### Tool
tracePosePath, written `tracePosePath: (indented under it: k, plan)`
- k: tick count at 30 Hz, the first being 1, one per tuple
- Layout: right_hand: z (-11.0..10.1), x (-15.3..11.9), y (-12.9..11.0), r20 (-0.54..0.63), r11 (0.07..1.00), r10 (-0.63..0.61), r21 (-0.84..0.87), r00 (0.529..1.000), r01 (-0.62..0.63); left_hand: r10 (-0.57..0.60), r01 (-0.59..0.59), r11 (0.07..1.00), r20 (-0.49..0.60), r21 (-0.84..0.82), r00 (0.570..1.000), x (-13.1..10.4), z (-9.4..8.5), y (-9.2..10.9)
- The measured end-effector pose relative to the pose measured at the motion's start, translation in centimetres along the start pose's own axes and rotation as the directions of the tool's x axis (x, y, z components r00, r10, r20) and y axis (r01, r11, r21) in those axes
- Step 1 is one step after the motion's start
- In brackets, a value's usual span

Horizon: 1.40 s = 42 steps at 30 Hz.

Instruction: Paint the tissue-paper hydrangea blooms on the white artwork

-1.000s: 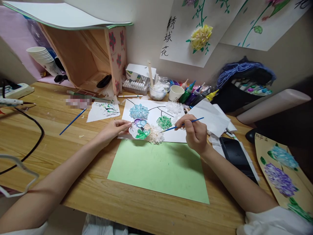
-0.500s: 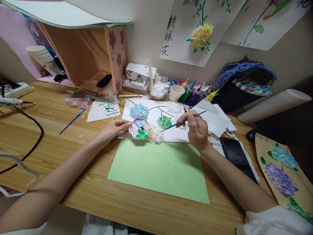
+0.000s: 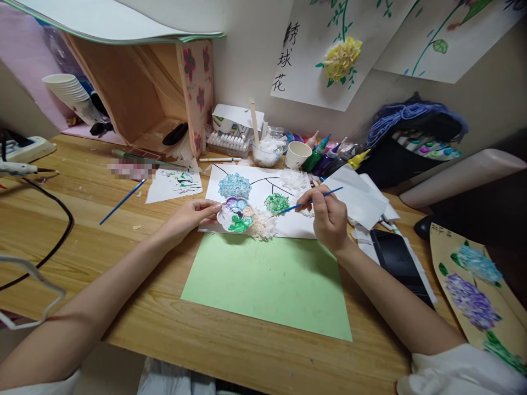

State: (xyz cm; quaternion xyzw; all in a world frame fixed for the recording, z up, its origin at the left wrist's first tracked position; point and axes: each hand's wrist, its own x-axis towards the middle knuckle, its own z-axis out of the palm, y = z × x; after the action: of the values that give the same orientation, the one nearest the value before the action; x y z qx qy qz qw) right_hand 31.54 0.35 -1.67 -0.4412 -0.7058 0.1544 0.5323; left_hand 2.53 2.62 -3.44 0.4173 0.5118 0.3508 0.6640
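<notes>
Between its thumb and fingers, my left hand (image 3: 196,215) grips a white flower-shaped paint palette (image 3: 225,220) with green, purple, blue and peach paint. My right hand (image 3: 327,214) holds a thin blue paintbrush (image 3: 307,203) like a pen. The brush tip points at a pale peach paper flower (image 3: 263,225), close to its upper right side; whether they touch I cannot tell. That flower is on a white sheet (image 3: 259,174) with drawn black branches. A blue flower (image 3: 234,186), a green flower (image 3: 277,203) and a white flower (image 3: 293,179) are also on the sheet, partly hidden by palette and hand.
Green paper (image 3: 267,285) lies in front of the white sheet. Behind stand a paper cup (image 3: 298,155), a bowl of white scraps (image 3: 267,152) and paint bottles (image 3: 322,153). Another blue brush (image 3: 122,202) lies left. A black tray (image 3: 399,266) sits right of my right hand.
My right hand and the brush have shifted slightly to the left, and the brush tip sits a little higher. My left hand keeps the palette in nearly the same place.
</notes>
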Motion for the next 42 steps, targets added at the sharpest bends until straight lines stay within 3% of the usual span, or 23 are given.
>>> tracePosePath:
  k: [19,23,27,31,37,42]
  plan:
    - [0.4,0.8,1.5,-0.056,0.926,0.237,0.316,0.97,-0.208,0.02,-0.02,0.999,-0.011,0.03,1.0,-0.1,0.0,0.0]
    - [0.4,1.1,1.3,-0.109,0.897,0.259,0.396,0.96,-0.197,0.011,-0.01,0.999,-0.011,0.032,1.0,-0.2,0.2,0.0]
    - [0.5,0.8,0.1,-0.007,0.895,0.178,0.417,0.984,-0.159,0.017,-0.018,0.998,0.016,0.056,1.0,-0.1,0.1,-0.2]
    - [0.5,0.0,-0.7,0.096,0.963,0.049,0.259,0.994,-0.072,0.025,-0.026,0.998,0.019,0.061,1.0,-0.1,0.0,-0.3]
    - [0.1,-0.2,-0.7,0.093,0.99,-0.055,0.136,0.994,0.042,0.018,-0.019,0.999,0.024,0.044,1.0,-0.2,0.1,-0.1]
    - [-0.1,-0.2,-0.8,0.179,0.99,-0.126,0.082,0.976,0.113,0.007,-0.008,1.0,0.03,0.029,1.0,-0.2,0.1,-0.1]
